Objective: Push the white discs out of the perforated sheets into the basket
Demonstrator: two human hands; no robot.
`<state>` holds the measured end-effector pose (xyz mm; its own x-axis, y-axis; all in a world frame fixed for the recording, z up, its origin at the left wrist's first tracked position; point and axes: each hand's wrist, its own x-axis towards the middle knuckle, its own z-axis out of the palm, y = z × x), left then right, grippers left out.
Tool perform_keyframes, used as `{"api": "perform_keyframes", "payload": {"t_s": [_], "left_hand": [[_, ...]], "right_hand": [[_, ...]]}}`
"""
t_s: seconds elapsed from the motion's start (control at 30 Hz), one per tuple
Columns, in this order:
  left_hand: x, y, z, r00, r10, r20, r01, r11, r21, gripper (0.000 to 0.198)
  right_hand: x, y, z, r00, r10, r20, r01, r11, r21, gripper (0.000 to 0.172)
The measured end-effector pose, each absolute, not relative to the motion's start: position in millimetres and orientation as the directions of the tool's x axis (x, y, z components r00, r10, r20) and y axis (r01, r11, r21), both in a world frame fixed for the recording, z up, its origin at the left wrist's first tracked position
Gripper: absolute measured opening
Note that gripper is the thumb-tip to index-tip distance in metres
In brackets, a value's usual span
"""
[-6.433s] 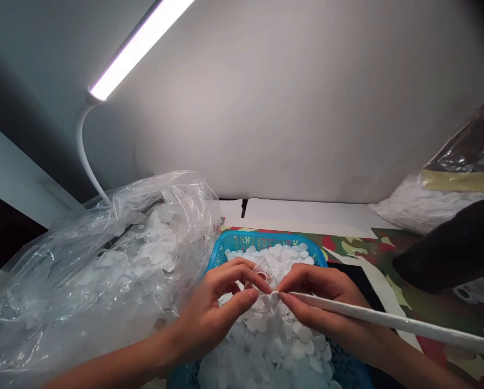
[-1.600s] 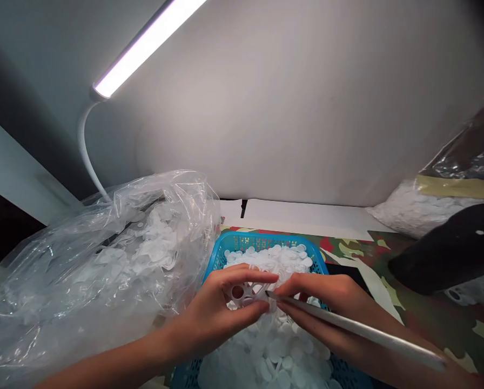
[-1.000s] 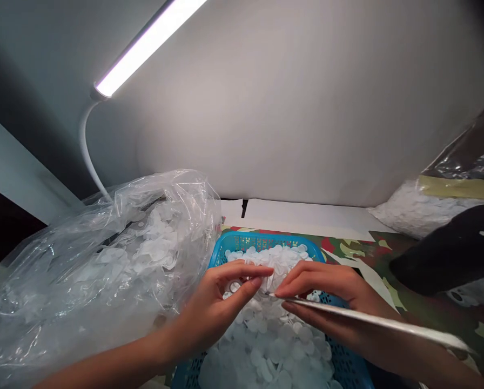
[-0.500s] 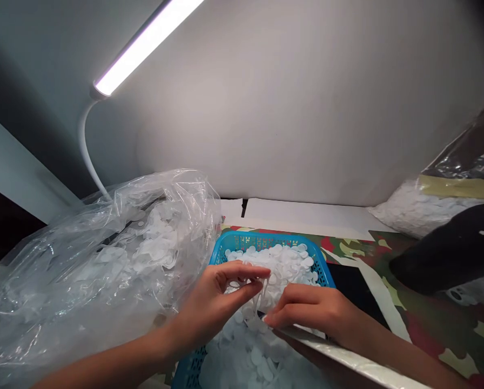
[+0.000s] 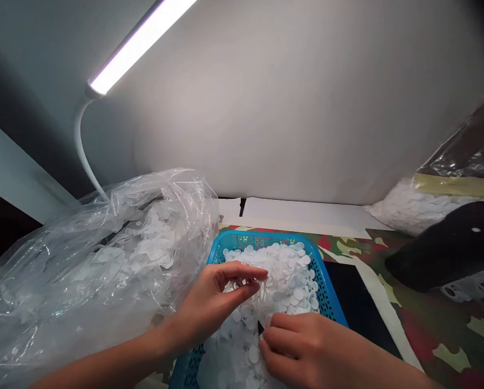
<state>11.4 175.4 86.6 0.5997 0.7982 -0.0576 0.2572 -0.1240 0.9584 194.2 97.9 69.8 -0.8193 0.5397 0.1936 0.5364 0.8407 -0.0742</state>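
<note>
My left hand (image 5: 213, 305) hovers over a blue plastic mesh basket (image 5: 266, 236), its thumb and fingers pinching a thin, pale perforated strip (image 5: 261, 296). The strip hangs down into a heap of small white discs (image 5: 282, 286) filling the basket. My right hand (image 5: 294, 346) lies lower and nearer me, its fingertips on the discs close to the strip's lower end. Whether it grips anything is hidden. The white rod from earlier does not show.
A crumpled clear plastic bag of white discs (image 5: 104, 259) presses against the basket's left side. At the right stand another bag of discs (image 5: 412, 208) and a black object (image 5: 448, 248) above perforated white sheet (image 5: 469, 289). The basket sits on a camouflage-patterned mat (image 5: 440, 335).
My right hand has moved down and toward me, and the white rod has gone from view. My left hand has shifted only slightly, still pinching the strip.
</note>
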Motion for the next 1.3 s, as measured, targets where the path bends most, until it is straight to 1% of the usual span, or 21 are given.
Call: {"api": "perform_keyframes", "payload": {"t_s": [0.1, 0.17, 0.23, 0.3, 0.33, 0.37, 0.4, 0.47, 0.5, 0.57, 0.63, 0.67, 0.73, 0.8, 0.87, 1.0, 1.03, 1.1, 1.17, 1.23, 1.3], "left_hand": [[12, 174, 87, 0.601, 0.797, -0.055, 0.258, -0.128, 0.958, 0.015], [11, 174, 87, 0.598, 0.8, -0.059, 0.258, -0.122, 0.958, 0.015], [10, 173, 87, 0.596, 0.801, -0.06, 0.255, -0.118, 0.96, 0.016], [9, 173, 86, 0.587, 0.807, -0.055, 0.256, -0.121, 0.959, 0.016], [8, 174, 86, 0.583, 0.811, -0.055, 0.258, -0.121, 0.959, 0.017], [8, 174, 86, 0.579, 0.813, -0.058, 0.26, -0.116, 0.959, 0.017], [8, 174, 86, 0.576, 0.815, -0.066, 0.263, -0.108, 0.959, 0.019], [7, 174, 86, 0.581, 0.809, -0.088, 0.259, -0.081, 0.962, 0.023], [8, 174, 86, 0.586, 0.804, -0.099, 0.251, -0.064, 0.966, 0.025], [8, 174, 86, 0.6, 0.792, -0.113, 0.224, -0.031, 0.974, 0.029], [8, 174, 87, 0.614, 0.78, -0.118, 0.206, -0.014, 0.979, 0.031], [9, 173, 87, 0.617, 0.779, -0.117, 0.205, -0.016, 0.979, 0.032], [9, 173, 88, 0.615, 0.781, -0.109, 0.214, -0.032, 0.976, 0.031], [9, 173, 89, 0.619, 0.78, -0.096, 0.211, -0.047, 0.976, 0.031], [9, 172, 89, 0.623, 0.777, -0.087, 0.201, -0.052, 0.978, 0.031], [9, 171, 89, 0.605, 0.792, -0.087, 0.194, -0.04, 0.98, 0.031], [8, 171, 89, 0.601, 0.795, -0.089, 0.195, -0.037, 0.98, 0.031], [8, 171, 88, 0.599, 0.796, -0.088, 0.196, -0.039, 0.98, 0.031], [8, 172, 87, 0.608, 0.79, -0.082, 0.192, -0.046, 0.98, 0.031], [8, 172, 87, 0.623, 0.778, -0.079, 0.18, -0.044, 0.983, 0.03], [8, 172, 87, 0.638, 0.766, -0.076, 0.164, -0.039, 0.986, 0.028]], "right_hand": [[190, 97, 64, -0.838, 0.516, 0.179, 0.521, 0.853, -0.02, 0.017], [191, 97, 64, -0.835, 0.512, 0.204, 0.517, 0.855, -0.03, 0.018], [196, 99, 71, -0.8, 0.538, 0.266, 0.526, 0.842, -0.119, 0.017], [203, 100, 82, -0.717, 0.613, 0.332, 0.543, 0.79, -0.286, 0.017], [207, 101, 88, -0.677, 0.645, 0.354, 0.554, 0.763, -0.331, 0.02], [211, 101, 94, -0.626, 0.681, 0.382, 0.562, 0.732, -0.384, 0.021], [214, 101, 101, -0.531, 0.74, 0.413, 0.566, 0.672, -0.477, 0.02], [219, 100, 110, -0.401, 0.801, 0.444, 0.536, 0.598, -0.595, 0.014], [220, 99, 114, -0.345, 0.825, 0.447, 0.526, 0.565, -0.636, 0.011], [221, 99, 116, -0.258, 0.856, 0.448, 0.535, 0.512, -0.672, 0.008], [221, 99, 114, -0.182, 0.883, 0.434, 0.542, 0.458, -0.705, 0.017], [221, 100, 112, -0.166, 0.889, 0.427, 0.535, 0.445, -0.718, 0.023], [221, 102, 105, -0.194, 0.88, 0.434, 0.515, 0.468, -0.718, 0.035], [220, 104, 99, -0.249, 0.851, 0.462, 0.512, 0.52, -0.684, 0.046], [219, 104, 94, -0.256, 0.835, 0.487, 0.525, 0.543, -0.655, 0.051], [212, 100, 91, -0.142, 0.854, 0.5, 0.559, 0.486, -0.672, 0.05], [210, 100, 90, -0.1, 0.862, 0.496, 0.575, 0.457, -0.678, 0.048], [205, 99, 87, -0.04, 0.869, 0.492, 0.598, 0.416, -0.686, 0.036], [200, 100, 81, -0.055, 0.86, 0.508, 0.59, 0.438, -0.678, 0.022], [198, 102, 74, -0.122, 0.839, 0.531, 0.566, 0.498, -0.657, 0.02], [197, 105, 67, -0.155, 0.836, 0.527, 0.552, 0.516, -0.655, 0.018]]}}
